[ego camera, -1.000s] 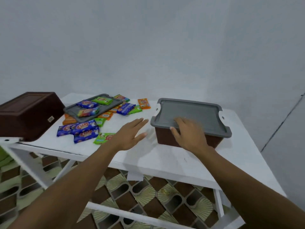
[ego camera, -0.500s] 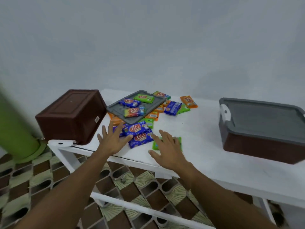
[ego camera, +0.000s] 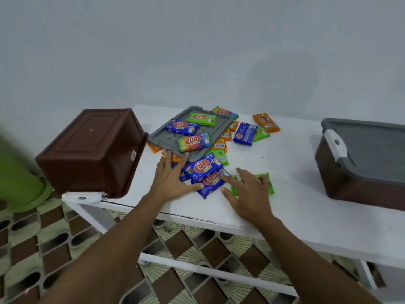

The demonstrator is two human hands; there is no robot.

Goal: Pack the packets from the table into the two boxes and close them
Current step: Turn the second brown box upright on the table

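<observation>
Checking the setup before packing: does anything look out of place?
The left box lies upside down, overhanging the table corner. A loose grey lid rests askew atop scattered packets.

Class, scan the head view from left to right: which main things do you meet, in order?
green post → overturned brown box → loose grey lid → orange packet → closed box
</observation>
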